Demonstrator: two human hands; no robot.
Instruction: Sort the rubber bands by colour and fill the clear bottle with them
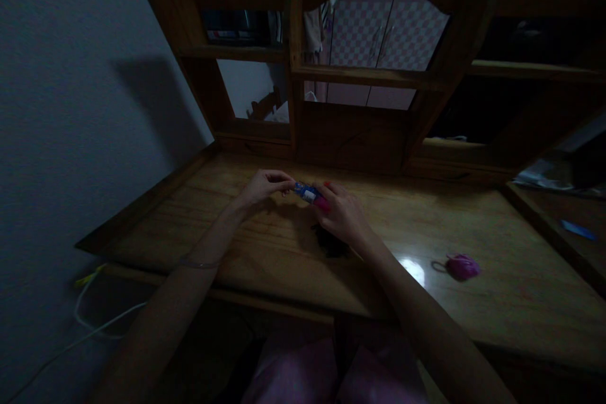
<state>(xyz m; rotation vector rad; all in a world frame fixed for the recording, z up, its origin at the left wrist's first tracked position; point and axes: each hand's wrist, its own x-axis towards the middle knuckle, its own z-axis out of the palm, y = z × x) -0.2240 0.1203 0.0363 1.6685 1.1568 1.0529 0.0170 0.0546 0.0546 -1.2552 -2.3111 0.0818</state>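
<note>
Over the middle of the wooden desk [265, 252], both of my hands meet at a small blue-and-pink object [307, 193] with a pale patch; its kind is too dark and small to make out. My right hand [343, 214] wraps round its pink end from the right. From the left, my left hand [267, 189] pinches its blue tip between thumb and fingers. Below my right hand is a black, hair-like tuft [330, 243]; whether it joins the held object I cannot tell. A thin band circles my left wrist.
To the right on the desk lies a crumpled purple pouch-like thing [463, 266] with a loop. A wooden shelf unit [350, 132] rises along the back. A white cable [95, 331] hangs at the lower left, and a blue flat item [578, 229] lies far right.
</note>
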